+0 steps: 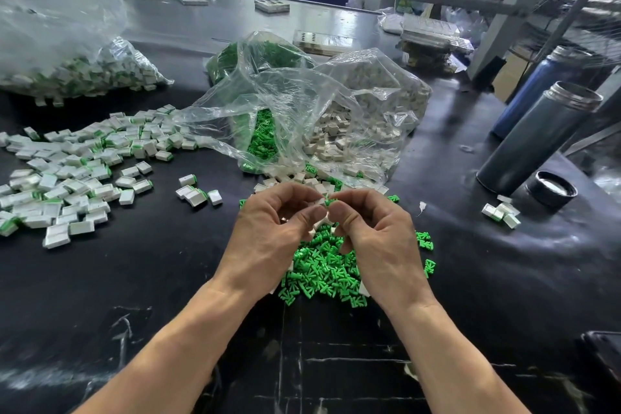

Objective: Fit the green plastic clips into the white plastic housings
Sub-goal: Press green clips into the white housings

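The left hand (pixel 279 225) pinches a white housing (pixel 321 201); the right hand (pixel 373 228) pinches a green clip (pixel 330 202), fingertips meeting. This looks like the fitting step: next, press the clip home, then toss the piece toward the finished pile (pixel 67 178) at nine o'clock.

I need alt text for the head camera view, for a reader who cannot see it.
Two bare hands meet above a pile of green clips: the left hand pinches a white housing, the right hand a green clip. Assembled pieces lie left on the black table; open bags lie behind.
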Demonstrator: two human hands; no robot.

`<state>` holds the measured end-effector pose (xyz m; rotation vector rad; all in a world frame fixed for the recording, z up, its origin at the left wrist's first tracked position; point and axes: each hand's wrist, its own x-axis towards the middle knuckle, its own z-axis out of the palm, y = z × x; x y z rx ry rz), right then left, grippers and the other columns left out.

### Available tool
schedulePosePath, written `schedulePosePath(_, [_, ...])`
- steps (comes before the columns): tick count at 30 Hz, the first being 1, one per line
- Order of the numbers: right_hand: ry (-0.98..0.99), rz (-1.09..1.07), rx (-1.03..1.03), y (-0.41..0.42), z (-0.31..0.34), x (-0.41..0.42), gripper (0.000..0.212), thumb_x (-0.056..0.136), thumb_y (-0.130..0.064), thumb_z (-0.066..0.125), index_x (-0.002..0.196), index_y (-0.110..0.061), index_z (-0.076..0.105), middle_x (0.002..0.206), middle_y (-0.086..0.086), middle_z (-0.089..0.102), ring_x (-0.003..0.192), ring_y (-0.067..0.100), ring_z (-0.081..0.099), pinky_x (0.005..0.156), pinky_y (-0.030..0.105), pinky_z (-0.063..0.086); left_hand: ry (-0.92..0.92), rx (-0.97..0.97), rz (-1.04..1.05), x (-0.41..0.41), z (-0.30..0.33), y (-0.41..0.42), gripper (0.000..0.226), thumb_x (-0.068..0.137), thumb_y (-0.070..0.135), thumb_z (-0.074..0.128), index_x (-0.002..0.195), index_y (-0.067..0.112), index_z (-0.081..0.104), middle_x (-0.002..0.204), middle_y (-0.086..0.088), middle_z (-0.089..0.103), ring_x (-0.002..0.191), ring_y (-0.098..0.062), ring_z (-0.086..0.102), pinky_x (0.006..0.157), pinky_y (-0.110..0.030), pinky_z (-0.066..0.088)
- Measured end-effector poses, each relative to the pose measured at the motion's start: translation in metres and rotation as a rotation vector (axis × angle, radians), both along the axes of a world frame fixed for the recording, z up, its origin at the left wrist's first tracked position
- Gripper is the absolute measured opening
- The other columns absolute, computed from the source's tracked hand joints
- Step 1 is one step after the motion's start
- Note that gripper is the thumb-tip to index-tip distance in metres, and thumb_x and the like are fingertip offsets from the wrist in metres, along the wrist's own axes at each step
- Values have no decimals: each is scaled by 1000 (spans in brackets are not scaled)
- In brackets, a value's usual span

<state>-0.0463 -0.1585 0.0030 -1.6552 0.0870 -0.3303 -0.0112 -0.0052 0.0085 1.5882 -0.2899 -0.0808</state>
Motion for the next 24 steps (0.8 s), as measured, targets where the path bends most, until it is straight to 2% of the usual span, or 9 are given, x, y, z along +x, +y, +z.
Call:
schedulePosePath(6, [-29,7,-128,1,0,-1,9,96,-21,73,95,-29,72,86,-8,74,74,6,67,65,22,52,32,-39,38,0,2,1,10,88,11,77,98,13,75,88,-5,77,73,-18,71,70,-30,62])
schedulePosePath(10, [-59,-19,-247,1,1,-2,13,95,-17,74,93,-29,71,85,-14,72,74,4,65,65,16,49,42,-46,40,0,2,2,8,86,6,78,92,11,76,82,-5,76,69,-12,69,66,-26,61])
schedulePosePath(13, [-79,-46,-331,1,2,-3,11,93,-13,75,93,-24,73,85,-14,71,79,5,66,66,13,48,-11,25,48,2,1,3,16,85,2,78,85,18,78,78,-2,76,67,-12,70,64,-25,59])
schedulePosePath(16, [-81,-53,-377,2,3,-3,9,93,-11,75,94,-20,73,83,-12,71,81,6,66,68,20,51,-40,85,59,3,1,4,24,84,1,79,83,24,78,78,1,76,67,-14,71,62,-24,59])
schedulePosePath(24, [-67,-77,-353,6,2,-4,12,94,-10,73,90,-21,73,76,-13,69,63,6,60,59,23,47,-32,107,67,2,3,4,22,82,-2,79,81,21,78,74,-2,75,61,-16,67,60,-27,60])
